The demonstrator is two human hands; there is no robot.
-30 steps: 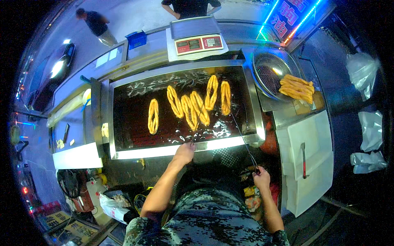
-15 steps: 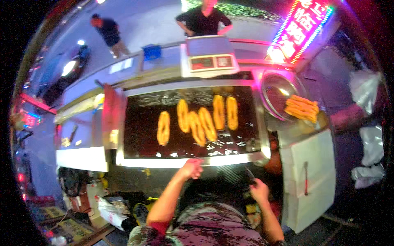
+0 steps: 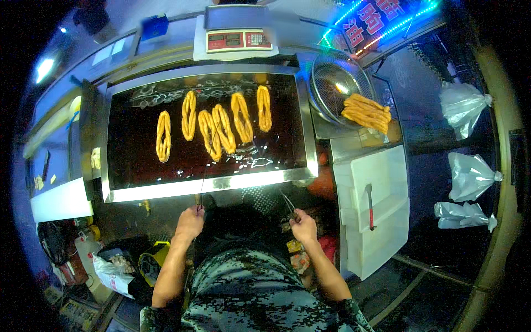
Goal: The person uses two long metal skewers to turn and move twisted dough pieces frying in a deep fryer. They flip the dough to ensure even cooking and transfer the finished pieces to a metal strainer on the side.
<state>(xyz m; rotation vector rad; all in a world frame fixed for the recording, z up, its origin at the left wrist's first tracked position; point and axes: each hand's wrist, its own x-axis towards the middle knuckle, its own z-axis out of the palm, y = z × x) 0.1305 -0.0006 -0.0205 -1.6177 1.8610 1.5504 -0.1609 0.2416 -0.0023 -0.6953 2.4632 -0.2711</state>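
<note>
My left hand (image 3: pixel 191 222) is closed around the handle end of a thin metal rod (image 3: pixel 202 185), which reaches over the front rim of the fryer (image 3: pixel 215 187) into the dark oil. My right hand (image 3: pixel 304 227) grips another slim metal tool (image 3: pixel 286 200), slanting up toward the same rim; whether it has one prong or two is hard to tell. Several long golden fried dough sticks (image 3: pixel 163 136) float in the oil. Two in the middle (image 3: pixel 223 128) lie against each other, and the left rod's tip seems to end beside them.
Right of the fryer, a wire basket (image 3: pixel 340 88) stands beside a stack of fried dough sticks (image 3: pixel 366 113). A red-handled tool (image 3: pixel 371 207) lies on white boxes (image 3: pixel 381 243). Behind the fryer sits a scale (image 3: pixel 239 40). Plastic bags (image 3: pixel 464 110) hang at right.
My view has turned right, so the fryer appears farther left. My hands are slightly farther apart, the left one lower from the rim. Gaps between some dough sticks have widened.
</note>
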